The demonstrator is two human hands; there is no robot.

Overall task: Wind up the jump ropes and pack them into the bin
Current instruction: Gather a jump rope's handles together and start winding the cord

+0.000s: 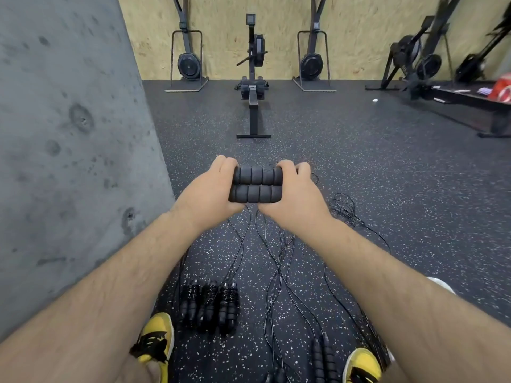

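From the head camera you are looking down past both forearms at a dark speckled floor (345, 167). No bin shows in this view, so nothing can be said of what it holds.

Your left hand (206, 193) and right hand (294, 196) are held out in front of you, above the floor, each curled round one end of a pair of black foam handles (255, 184). The two handles lie side by side, touching, one on the far side and one on the near side, both running left to right. Each is ribbed into short padded segments. Thin black cords (250, 225) drop from under your hands to the floor.

On the floor near you, just right of your left yellow shoe (154, 338), three wound ropes (210, 306) lie side by side, each with its cord coiled tightly round its handles. To the right of them loose cords (279, 280) run in long wavy lines towards you, and a tangle of cord (344, 208) sits further right, beside your right wrist. More black handles (322, 357) lie unwound just left of your right yellow shoe (362, 366).

A grey concrete wall (69, 134) fills the left. Far off, a rowing machine (253, 78) stands before a wooden wall.
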